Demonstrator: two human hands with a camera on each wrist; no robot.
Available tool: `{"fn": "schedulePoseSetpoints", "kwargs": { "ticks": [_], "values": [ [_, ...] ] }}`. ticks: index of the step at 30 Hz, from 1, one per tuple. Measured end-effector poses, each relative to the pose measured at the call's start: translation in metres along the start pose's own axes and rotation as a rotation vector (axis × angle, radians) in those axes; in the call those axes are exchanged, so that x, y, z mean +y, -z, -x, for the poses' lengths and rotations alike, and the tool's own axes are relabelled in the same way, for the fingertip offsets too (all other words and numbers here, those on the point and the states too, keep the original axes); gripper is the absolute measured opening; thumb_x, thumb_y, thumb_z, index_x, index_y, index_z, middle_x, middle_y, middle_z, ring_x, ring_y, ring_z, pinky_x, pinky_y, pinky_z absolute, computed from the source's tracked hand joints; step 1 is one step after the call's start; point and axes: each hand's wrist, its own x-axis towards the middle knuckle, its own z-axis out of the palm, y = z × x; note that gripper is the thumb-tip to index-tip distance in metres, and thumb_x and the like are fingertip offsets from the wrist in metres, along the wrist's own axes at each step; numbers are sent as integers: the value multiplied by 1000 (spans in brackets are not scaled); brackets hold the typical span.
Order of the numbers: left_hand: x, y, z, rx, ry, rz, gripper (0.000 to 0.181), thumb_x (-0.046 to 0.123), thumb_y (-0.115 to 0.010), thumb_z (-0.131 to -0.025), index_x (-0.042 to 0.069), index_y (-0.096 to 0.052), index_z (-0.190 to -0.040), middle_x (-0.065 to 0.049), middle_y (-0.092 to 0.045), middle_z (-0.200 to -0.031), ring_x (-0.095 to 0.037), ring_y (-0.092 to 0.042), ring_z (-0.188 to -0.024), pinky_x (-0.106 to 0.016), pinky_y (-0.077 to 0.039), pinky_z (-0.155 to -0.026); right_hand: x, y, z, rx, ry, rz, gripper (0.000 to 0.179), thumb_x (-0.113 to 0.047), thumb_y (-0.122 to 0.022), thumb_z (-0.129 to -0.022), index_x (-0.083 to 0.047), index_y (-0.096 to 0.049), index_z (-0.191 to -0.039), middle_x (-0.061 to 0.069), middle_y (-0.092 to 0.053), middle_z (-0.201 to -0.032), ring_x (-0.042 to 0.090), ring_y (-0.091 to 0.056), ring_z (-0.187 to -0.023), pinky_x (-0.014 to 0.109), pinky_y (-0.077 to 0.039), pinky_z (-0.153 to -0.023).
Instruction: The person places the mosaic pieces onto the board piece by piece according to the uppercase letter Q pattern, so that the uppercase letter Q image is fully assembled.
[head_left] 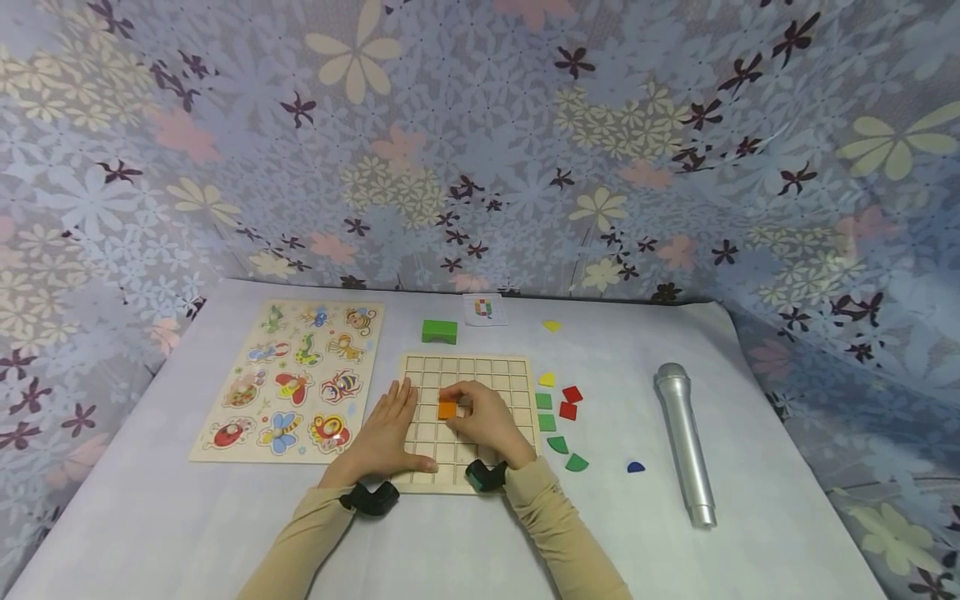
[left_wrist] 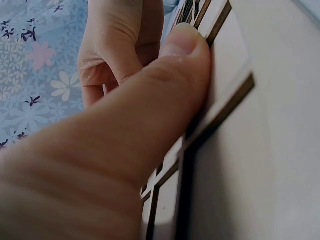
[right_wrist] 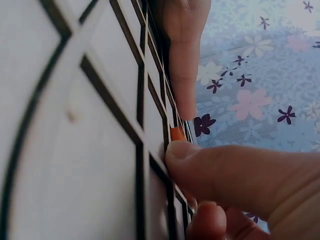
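A wooden grid board (head_left: 517, 383) lies on the table under both hands. My left hand (head_left: 386, 433) rests on its left side with the fingers spread straight and the thumb along the lower squares. At the board's upper middle, my right hand (head_left: 486, 417) pinches an orange square tile (head_left: 447, 410) between thumb and fingers. More orange shows just behind it, partly covered by the fingertips. In the right wrist view, the thumb presses at the near side of the orange tile (right_wrist: 177, 133), low against the grid.
Right of the board lie green tiles (head_left: 543, 402), red squares (head_left: 568, 411), yellow pieces (head_left: 547, 379) and a blue half-circle (head_left: 636, 467). Farther right is a silver microphone (head_left: 686, 442). An insect puzzle board (head_left: 258, 379) lies left. Behind stand a green block (head_left: 439, 332) and a pattern card (head_left: 495, 319).
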Motion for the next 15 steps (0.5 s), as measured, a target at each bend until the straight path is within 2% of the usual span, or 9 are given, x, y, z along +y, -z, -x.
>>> {"fn": "schedulePoseSetpoints", "kwargs": {
  "ticks": [5,10,15],
  "values": [
    [0,3,0,7,-3,-8,123,57,-77,-72,-11,-11,-150,-28,1,-160,-43,3,-149,-55,-7,-123,1,-1,-2,8,12,7,37,-6,-75,-79,-14,-68,-115,4,-70,-113,16,-60,-86,26,-49,-70],
    [1,3,0,10,-1,-7,123,56,-77,-72,-12,-11,-150,-28,0,-160,-44,2,-149,-55,-8,-122,0,-1,-2,-5,21,-10,36,-7,-74,-79,-14,-68,-114,3,-72,-109,15,-63,-89,26,-50,-73],
    [2,2,0,-2,4,8,123,57,-77,-72,-10,-11,-151,-27,2,-160,-43,3,-149,-55,-7,-123,4,9,-3,-16,-22,-92,36,-7,-74,-82,-12,-67,-117,5,-72,-109,11,-55,-74,21,-46,-64]
  ]
}}
